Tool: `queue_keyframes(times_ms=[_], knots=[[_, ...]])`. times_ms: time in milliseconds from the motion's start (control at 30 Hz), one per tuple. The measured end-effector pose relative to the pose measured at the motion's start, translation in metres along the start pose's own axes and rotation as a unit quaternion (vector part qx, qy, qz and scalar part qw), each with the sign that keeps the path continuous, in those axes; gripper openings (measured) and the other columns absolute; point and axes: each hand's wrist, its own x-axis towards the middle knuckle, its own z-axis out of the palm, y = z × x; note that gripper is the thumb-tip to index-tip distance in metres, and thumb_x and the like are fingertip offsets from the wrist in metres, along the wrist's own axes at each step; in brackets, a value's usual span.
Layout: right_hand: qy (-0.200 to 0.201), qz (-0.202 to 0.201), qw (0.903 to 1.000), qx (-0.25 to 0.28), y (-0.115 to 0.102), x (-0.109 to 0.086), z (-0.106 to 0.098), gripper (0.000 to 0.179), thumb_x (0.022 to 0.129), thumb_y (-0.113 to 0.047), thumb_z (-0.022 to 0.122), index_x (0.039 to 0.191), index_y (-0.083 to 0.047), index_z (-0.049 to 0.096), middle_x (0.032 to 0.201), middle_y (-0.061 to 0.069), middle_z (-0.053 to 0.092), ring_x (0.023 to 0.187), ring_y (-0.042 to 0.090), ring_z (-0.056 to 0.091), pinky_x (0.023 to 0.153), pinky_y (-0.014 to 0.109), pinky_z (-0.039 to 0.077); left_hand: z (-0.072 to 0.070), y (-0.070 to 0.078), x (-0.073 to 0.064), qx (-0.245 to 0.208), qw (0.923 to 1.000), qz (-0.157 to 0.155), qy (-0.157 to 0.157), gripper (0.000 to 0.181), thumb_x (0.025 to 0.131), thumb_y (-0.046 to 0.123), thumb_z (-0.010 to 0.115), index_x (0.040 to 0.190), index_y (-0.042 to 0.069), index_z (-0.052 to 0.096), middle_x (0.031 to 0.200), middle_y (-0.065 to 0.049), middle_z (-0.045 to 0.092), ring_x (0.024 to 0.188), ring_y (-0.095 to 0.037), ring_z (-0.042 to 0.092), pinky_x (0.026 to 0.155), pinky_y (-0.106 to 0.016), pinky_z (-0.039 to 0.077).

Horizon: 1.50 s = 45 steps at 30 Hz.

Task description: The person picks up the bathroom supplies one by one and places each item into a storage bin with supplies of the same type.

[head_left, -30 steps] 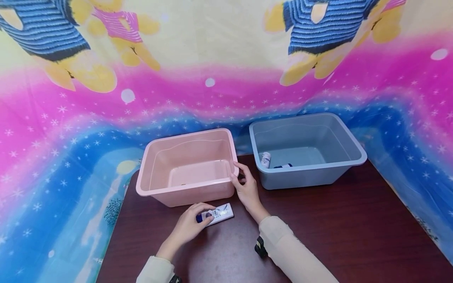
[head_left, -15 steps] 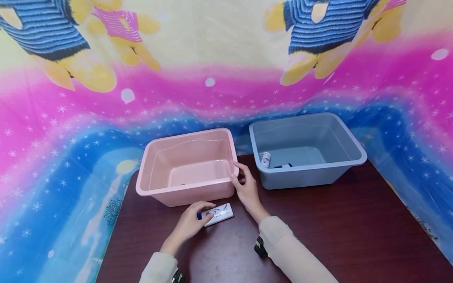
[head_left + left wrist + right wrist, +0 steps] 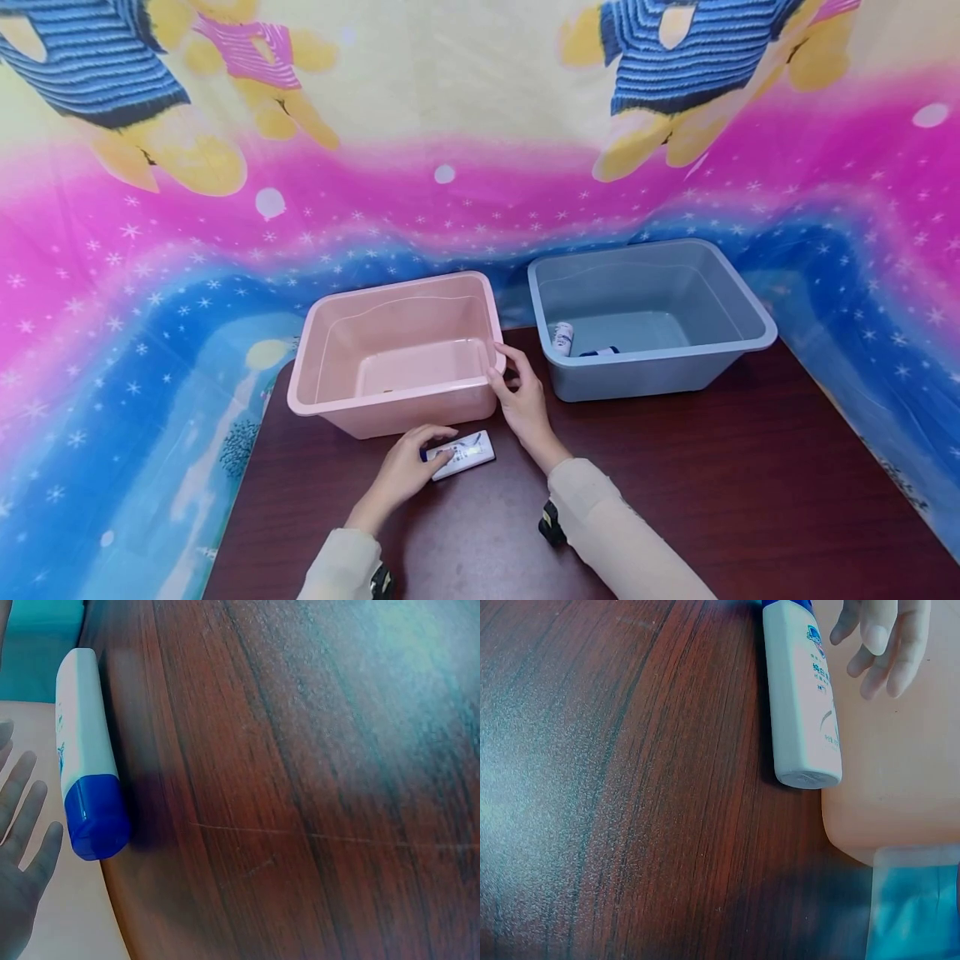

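Note:
A flat white bottle (image 3: 467,452) with a dark blue cap lies on the table in front of the pink bin (image 3: 420,404). The left hand (image 3: 405,467) hovers at the bottle's cap end, thumb and fingers spread over it. In the left wrist view, loosely straight fingers (image 3: 22,802) stand apart from the bottle's blue cap (image 3: 97,814). Lettering shows on the bottle's face (image 3: 802,705) in the right wrist view. With thumb and fingers, the right hand (image 3: 525,404) holds the pink bin's rim at its near right corner.
To the right stands a grey-blue bin (image 3: 637,375). Inside it are a small white bottle (image 3: 562,338) and a dark-and-white item (image 3: 600,352), partly hidden by the front rim. A patterned cloth (image 3: 480,200) hangs behind the dark wooden table (image 3: 735,483).
The left wrist and sleeve have shifted slightly right, and the thumb covers a bit more of the bottle's cap end. The bottle, both bins and the right hand have stayed in place.

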Motion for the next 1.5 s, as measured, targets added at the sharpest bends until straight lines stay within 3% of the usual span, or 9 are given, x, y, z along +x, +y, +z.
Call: queue_keyframes(times_ms=[167,267,500,700,900,1100,1300,1500], knots=[[-0.002,0.001,1.0,-0.003,0.0,0.0,0.0,0.041,0.093,0.001,0.064,0.133,0.002,0.056,0.131,0.021,0.059,0.112,0.04,0.057,0.08,0.05,0.048,0.003,-0.002,0.003,-0.013,0.9999,-0.006,-0.004,0.029,0.087,0.018,0.077,0.116,0.017,0.073,0.108,0.003,0.07,0.101,-0.019,0.063,0.088,-0.043,0.05],[-0.003,0.001,1.0,-0.006,0.001,0.0,0.0,0.041,0.093,0.001,0.064,0.133,0.002,0.056,0.132,0.02,0.059,0.112,0.04,0.057,0.079,0.046,0.048,0.005,-0.003,0.005,-0.019,0.9997,-0.014,-0.008,0.03,0.087,0.017,0.077,0.116,0.016,0.073,0.11,0.003,0.069,0.102,-0.019,0.063,0.09,-0.043,0.05],[-0.002,0.0,1.0,-0.002,0.0,0.001,0.0,0.041,0.092,0.002,0.064,0.133,0.003,0.056,0.129,0.024,0.059,0.11,0.037,0.057,0.079,0.054,0.048,0.011,-0.005,0.006,-0.015,0.9996,-0.016,-0.019,0.032,0.086,0.018,0.078,0.117,0.017,0.072,0.114,0.005,0.068,0.109,-0.018,0.062,0.094,-0.044,0.049],[-0.001,-0.005,1.0,-0.003,0.0,0.001,0.0,0.041,0.092,0.002,0.064,0.132,0.004,0.056,0.128,0.026,0.06,0.107,0.039,0.058,0.077,0.044,0.047,0.016,-0.01,0.008,-0.008,0.9996,-0.002,-0.026,0.033,0.086,0.02,0.078,0.118,0.019,0.072,0.118,0.005,0.068,0.116,-0.018,0.06,0.097,-0.045,0.047],[-0.002,0.002,1.0,-0.001,-0.001,0.0,0.0,0.041,0.092,0.002,0.064,0.132,0.003,0.056,0.128,0.026,0.06,0.106,0.039,0.058,0.079,0.05,0.047,0.022,-0.015,0.01,-0.007,0.9998,-0.006,-0.02,0.032,0.086,0.021,0.078,0.117,0.02,0.072,0.118,0.005,0.068,0.116,-0.019,0.06,0.097,-0.045,0.046],[-0.002,0.007,0.9999,-0.009,-0.001,0.0,0.0,0.041,0.093,0.0,0.064,0.133,0.001,0.056,0.128,0.024,0.06,0.105,0.035,0.058,0.078,0.039,0.047,0.025,-0.015,0.01,-0.001,0.9998,-0.005,-0.021,0.032,0.086,0.023,0.078,0.117,0.019,0.072,0.118,0.001,0.068,0.114,-0.023,0.061,0.095,-0.046,0.047],[-0.005,0.004,1.0,-0.005,0.0,0.0,0.0,0.041,0.093,0.0,0.064,0.133,0.002,0.055,0.129,0.024,0.059,0.109,0.039,0.057,0.079,0.043,0.047,0.026,-0.012,0.01,-0.006,0.9994,-0.021,-0.025,0.033,0.086,0.026,0.078,0.118,0.02,0.072,0.119,0.001,0.068,0.116,-0.022,0.06,0.097,-0.047,0.046],[-0.01,0.002,0.9999,-0.004,0.001,0.001,-0.001,0.041,0.094,0.0,0.064,0.134,0.002,0.055,0.128,0.025,0.059,0.107,0.036,0.057,0.078,0.039,0.046,0.027,-0.011,0.011,-0.006,0.9993,-0.024,-0.027,0.034,0.086,0.029,0.078,0.119,0.021,0.071,0.119,0.002,0.068,0.116,-0.023,0.06,0.096,-0.048,0.046]])
